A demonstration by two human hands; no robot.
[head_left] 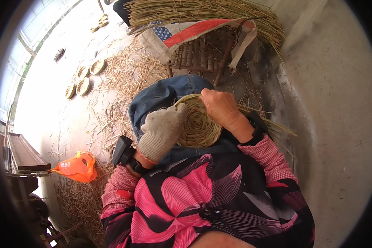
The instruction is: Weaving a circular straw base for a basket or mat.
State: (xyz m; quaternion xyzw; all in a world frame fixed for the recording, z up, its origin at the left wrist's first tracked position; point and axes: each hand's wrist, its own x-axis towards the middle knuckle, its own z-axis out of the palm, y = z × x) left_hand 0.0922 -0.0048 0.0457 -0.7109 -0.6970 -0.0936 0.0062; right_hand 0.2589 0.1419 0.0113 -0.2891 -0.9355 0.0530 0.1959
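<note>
Left: orange plastic bag (79, 168), near a brown box-like object (28, 153), possibly wooden. Upper centre: slatted stand (199, 54), partly draped with a red, white and blue sheet (187, 35).

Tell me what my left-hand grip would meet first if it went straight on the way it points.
The woven straw basket, at its left rim: your gloved left-hand grip seems to touch it, though depth is hard to judge.

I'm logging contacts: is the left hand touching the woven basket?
Touching: the head view shows the gloved left hand gripping the woven basket at its left rim.
</note>
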